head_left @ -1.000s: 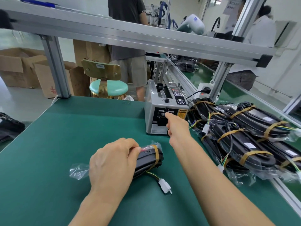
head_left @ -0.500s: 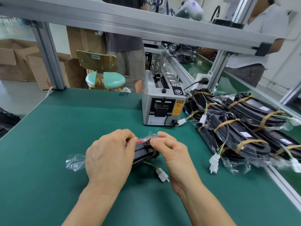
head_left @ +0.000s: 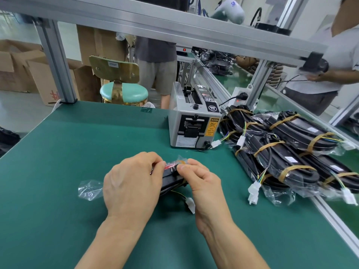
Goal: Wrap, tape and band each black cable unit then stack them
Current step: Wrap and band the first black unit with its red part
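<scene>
Between both hands, close together on the green worktop (head_left: 81, 144): black cable unit (head_left: 171, 180) in clear wrap, pinched by left hand (head_left: 132, 185) and right hand (head_left: 202, 181); banded stack (head_left: 287, 152) right of them.

A black cable unit (head_left: 172, 180) lay on the green desk (head_left: 77, 152) in front of the grey tape dispenser (head_left: 192, 123), wrapped in a clear plastic bag whose loose end (head_left: 90, 190) trailed away to the left of the dispenser. Its far end showed crumpled plastic and something red, possibly a label or tape. Thin wires ran from it to a white connector (head_left: 190, 204) resting on the desk. To the right of the dispenser, a stack of finished units (head_left: 287, 152) lay close together and overlapping, each bagged, bound by tan rubber bands, their white connectors pointing toward the near desk edge.
</scene>
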`<state>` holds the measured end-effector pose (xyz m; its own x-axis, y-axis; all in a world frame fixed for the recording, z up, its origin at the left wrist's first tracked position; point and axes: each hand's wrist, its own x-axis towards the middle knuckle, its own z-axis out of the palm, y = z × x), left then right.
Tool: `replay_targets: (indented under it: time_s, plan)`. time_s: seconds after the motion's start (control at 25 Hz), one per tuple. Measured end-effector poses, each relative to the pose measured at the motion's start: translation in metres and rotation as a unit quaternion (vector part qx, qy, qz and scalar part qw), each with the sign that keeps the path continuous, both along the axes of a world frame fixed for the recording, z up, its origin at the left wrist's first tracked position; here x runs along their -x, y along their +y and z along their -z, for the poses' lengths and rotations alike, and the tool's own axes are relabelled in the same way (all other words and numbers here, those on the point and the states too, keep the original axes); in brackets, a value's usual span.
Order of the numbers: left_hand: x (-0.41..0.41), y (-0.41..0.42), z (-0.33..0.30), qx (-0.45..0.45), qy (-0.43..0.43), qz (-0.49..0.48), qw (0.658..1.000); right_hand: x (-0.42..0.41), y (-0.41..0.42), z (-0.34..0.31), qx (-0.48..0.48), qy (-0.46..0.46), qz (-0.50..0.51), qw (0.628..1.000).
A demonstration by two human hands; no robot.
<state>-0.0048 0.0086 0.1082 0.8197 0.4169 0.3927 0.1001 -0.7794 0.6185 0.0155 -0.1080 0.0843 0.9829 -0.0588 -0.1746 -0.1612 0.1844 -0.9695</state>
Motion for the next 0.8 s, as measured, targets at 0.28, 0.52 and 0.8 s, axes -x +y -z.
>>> replay_targets:
  time_s: [0.28, 0.52, 0.8]
  plan:
    - [0.0013, 0.0001, -0.0001, -0.007, 0.009, 0.011, 1.0, 0.0024, 0.003, 0.0022, 0.066, -0.046, 0.024, 0.996]
    - [0.0017, 0.0, 0.0002, -0.014, 0.004, 0.021, 1.0, 0.0016, 0.0033, 0.0065, 0.134, -0.084, 0.051, 0.986]
    - [0.001, 0.0004, 0.0009, -0.017, -0.002, 0.024, 1.0, 0.004, 0.0076, 0.009, 0.206, -0.117, 0.075, 0.969]
